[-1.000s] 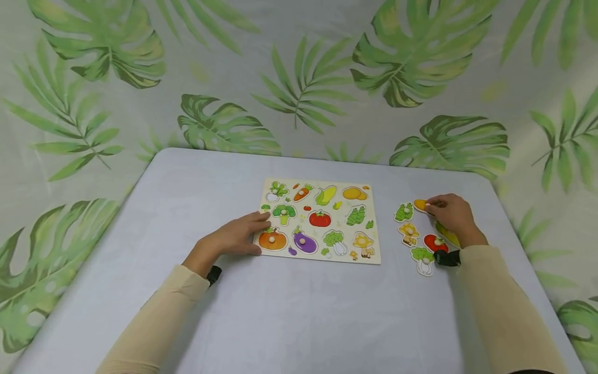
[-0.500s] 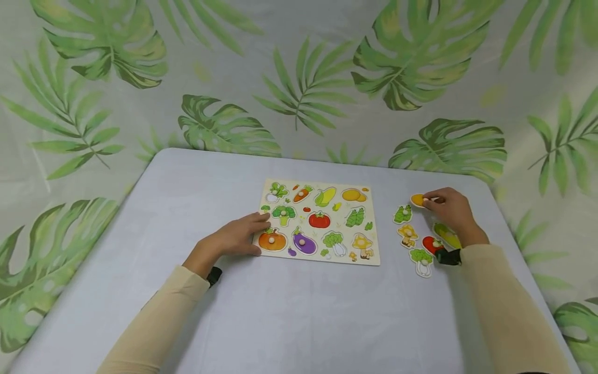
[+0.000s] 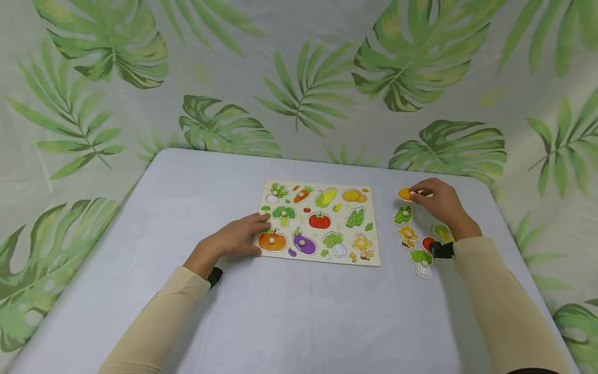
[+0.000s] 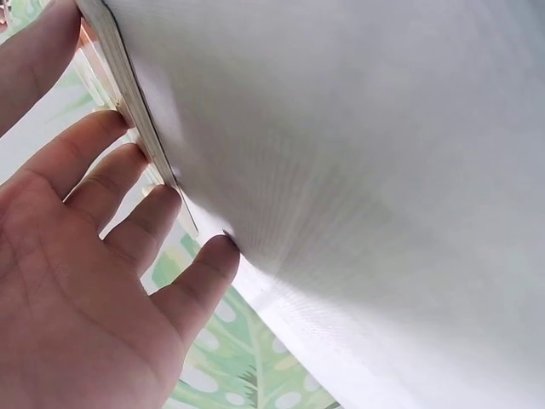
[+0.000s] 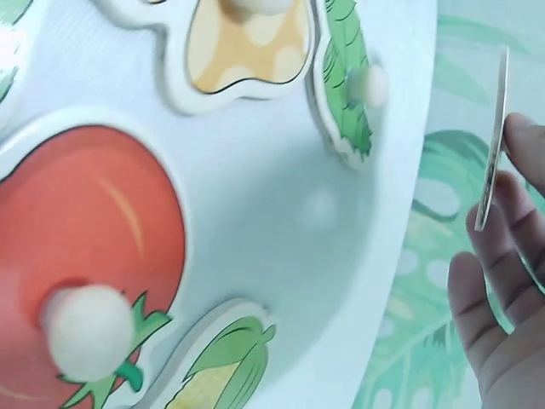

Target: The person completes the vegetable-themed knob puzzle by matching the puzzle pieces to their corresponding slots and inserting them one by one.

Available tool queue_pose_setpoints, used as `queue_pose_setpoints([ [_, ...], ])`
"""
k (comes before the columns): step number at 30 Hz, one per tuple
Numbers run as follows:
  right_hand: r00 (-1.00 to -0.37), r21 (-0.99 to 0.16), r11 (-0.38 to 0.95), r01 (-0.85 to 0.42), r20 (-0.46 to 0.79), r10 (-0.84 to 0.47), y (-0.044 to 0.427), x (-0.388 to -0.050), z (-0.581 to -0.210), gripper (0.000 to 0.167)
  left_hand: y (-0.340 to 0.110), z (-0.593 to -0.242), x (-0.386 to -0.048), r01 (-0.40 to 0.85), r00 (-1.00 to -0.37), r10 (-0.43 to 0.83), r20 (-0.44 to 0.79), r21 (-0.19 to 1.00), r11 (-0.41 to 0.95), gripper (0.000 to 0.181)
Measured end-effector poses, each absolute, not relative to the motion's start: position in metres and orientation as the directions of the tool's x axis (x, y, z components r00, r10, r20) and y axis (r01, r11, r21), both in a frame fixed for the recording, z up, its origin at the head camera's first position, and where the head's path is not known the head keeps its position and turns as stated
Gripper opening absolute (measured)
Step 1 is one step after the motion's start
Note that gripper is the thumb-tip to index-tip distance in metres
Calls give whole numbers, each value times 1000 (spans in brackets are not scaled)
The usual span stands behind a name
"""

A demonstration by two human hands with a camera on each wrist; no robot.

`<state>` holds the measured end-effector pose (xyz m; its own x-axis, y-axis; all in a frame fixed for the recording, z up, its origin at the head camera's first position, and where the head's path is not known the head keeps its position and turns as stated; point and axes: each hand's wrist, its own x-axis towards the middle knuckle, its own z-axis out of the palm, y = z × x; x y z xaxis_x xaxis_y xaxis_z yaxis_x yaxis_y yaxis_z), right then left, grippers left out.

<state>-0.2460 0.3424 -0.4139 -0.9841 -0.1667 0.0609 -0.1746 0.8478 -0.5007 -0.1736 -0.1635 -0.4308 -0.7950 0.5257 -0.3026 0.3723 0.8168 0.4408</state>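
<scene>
On the white table lies a wooden peg puzzle board with printed vegetables. My left hand rests on its left edge, fingers extended; the left wrist view shows the fingertips against the board's edge. Off to the right of the board, my right hand pinches a yellow-orange potato puzzle piece between thumb and fingers. That potato piece appears edge-on in the right wrist view, raised off the table. Below it sit a green pea-pod-like piece, a mushroom piece and a bok choy piece.
A tomato piece and a corn piece lie under my right wrist. Knobbed pumpkin, eggplant, broccoli, carrot and radish pieces sit in the board. Leaf-patterned cloth hangs behind the table.
My right hand has lifted the potato piece from beside the other loose pieces and moved it a little left and toward the far edge. The left hand has stayed put.
</scene>
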Motion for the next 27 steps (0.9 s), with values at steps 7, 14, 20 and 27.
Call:
queue_pose_setpoints([
  [7, -977, -537, 817, -211, 95, -190, 326, -250, -411, 27, -163, -428, -172, 368, -796, 524, -304, 445, 816, 71],
  [14, -980, -574, 795, -196, 77, -186, 306, -256, -412, 30, -162, -428, -172, 367, -796, 524, -302, 448, 815, 71],
  [20, -982, -620, 767, -164, 32, -185, 290, -258, -416, 31, -161, -430, -173, 373, -791, 530, -305, 446, 814, 70],
  [27, -977, -623, 774, -115, -71, -202, 269, -269, -423, 34, -162, -429, -174, 360, -797, 523, -302, 457, 813, 70],
])
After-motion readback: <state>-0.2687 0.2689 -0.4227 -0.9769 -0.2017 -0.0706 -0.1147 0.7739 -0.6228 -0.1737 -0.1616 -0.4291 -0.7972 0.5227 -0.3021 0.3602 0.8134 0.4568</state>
